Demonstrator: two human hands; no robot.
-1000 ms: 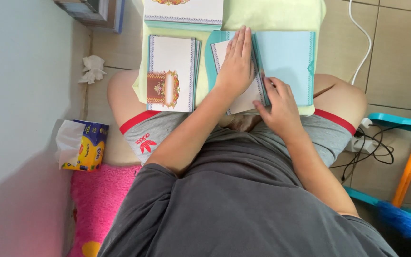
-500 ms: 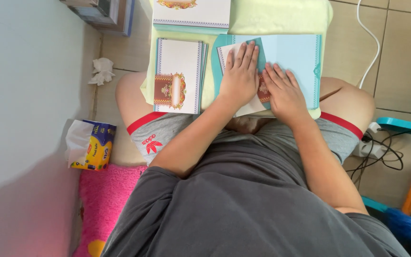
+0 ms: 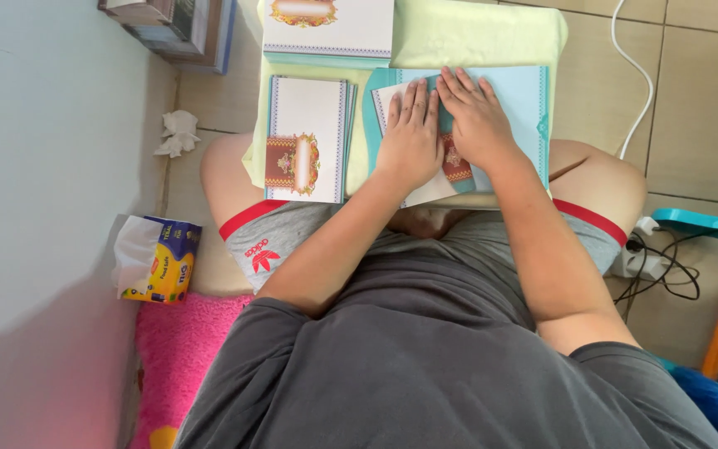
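Two flat hands pressed on a white printed card.

The left hand and right hand are laid side by side — fingers straight, together — on the card, over a light-blue folder on the lap.

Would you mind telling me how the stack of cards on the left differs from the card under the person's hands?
The stack of cards lies untouched, its whole face showing; the card is pressed flat under the left hand and right hand and mostly hidden. The stack rests on the green cloth; the card rests on a light blue sheet. Both are white with a red ornament.
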